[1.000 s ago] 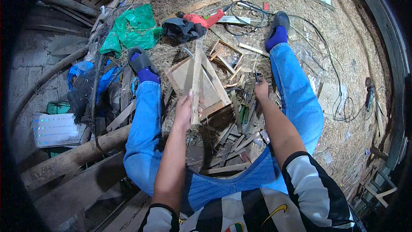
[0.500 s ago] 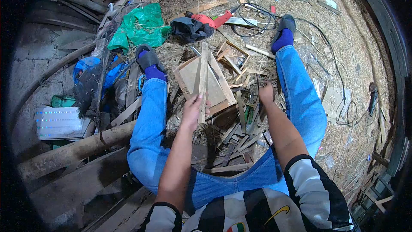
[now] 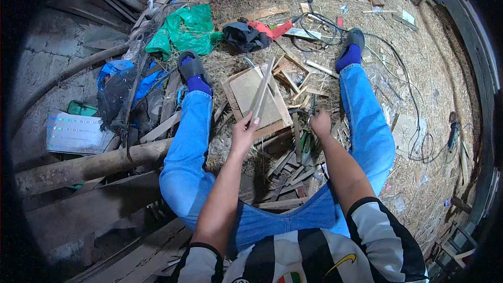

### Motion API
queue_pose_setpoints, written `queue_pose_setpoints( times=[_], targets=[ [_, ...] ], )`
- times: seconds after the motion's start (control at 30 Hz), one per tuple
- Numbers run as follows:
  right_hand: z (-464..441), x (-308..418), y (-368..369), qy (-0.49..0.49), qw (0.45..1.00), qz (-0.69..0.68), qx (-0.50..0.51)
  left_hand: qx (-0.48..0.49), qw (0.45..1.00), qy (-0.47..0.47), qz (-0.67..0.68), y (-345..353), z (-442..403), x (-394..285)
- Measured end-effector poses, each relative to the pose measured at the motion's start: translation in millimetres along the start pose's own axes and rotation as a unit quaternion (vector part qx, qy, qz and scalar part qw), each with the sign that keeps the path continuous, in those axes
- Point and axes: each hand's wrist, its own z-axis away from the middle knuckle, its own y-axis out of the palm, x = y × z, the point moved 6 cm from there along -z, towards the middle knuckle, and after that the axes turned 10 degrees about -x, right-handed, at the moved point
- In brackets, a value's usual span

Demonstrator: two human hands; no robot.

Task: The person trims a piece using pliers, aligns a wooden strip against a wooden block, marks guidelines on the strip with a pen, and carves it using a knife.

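Lath (image 3: pixel 263 88): in the head view, pale, narrow and straight, one face lit and the other shaded; it slants up and away from the left hand, above the wooden panel.
Left hand (image 3: pixel 244 135): grasping the lath near its lower end, probably so that most of its length is free and in sight.
Right hand (image 3: pixel 320 124): fingers curled inward, low over the scrap; a slim dark object (image 3: pixel 314 106) shows near the fingertips, too small and blurred to tell whether it is grasped.
Panel (image 3: pixel 247 93): raised wooden edges, lying askew between the legs (image 3: pixel 184 152), seemingly there for easy reach.
Frame (image 3: pixel 287 79): small, open, just beyond the panel.
Offcuts (image 3: pixel 304 176): heaped loosely between the knees, likely as stock kept handy.
Drill (image 3: pixel 283 28): red, farther off, beside dark cloth (image 3: pixel 243 37) on the straw-strewn floor (image 3: pixel 443 73).
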Motion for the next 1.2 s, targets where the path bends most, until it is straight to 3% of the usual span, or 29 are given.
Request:
queue_pose_setpoints(
  times=[0.13,0.33,0.43,0.57,0.9,1.2],
  targets=[
    [11.6,0.7,-0.8,-0.031,0.998,-0.012,-0.045,-0.002,1.0,0.011,0.002,-3.2,7.1,-6.5],
    [26.3,5.0,2.6,-0.008,0.999,0.014,0.043,-0.012,0.999,0.028,-0.018,-9.8,-2.3,20.1],
    [35.2,2.6,6.5,0.001,0.997,0.02,0.072,-0.063,0.993,0.033,-0.094,-17.5,-9.2,31.0],
    [32.4,-3.3,16.1,-0.031,0.997,0.008,0.074,-0.054,0.998,0.026,-0.031,-18.8,-8.9,32.4],
    [50.2,-31.7,-1.0,0.148,0.955,0.145,0.214,-0.087,0.994,0.046,-0.04,-28.8,-15.3,40.4],
    [54.2,-61.6,15.4,0.2,0.957,0.117,0.176,-0.132,0.987,0.057,-0.068,-30.0,-15.8,39.0]
  ],
)
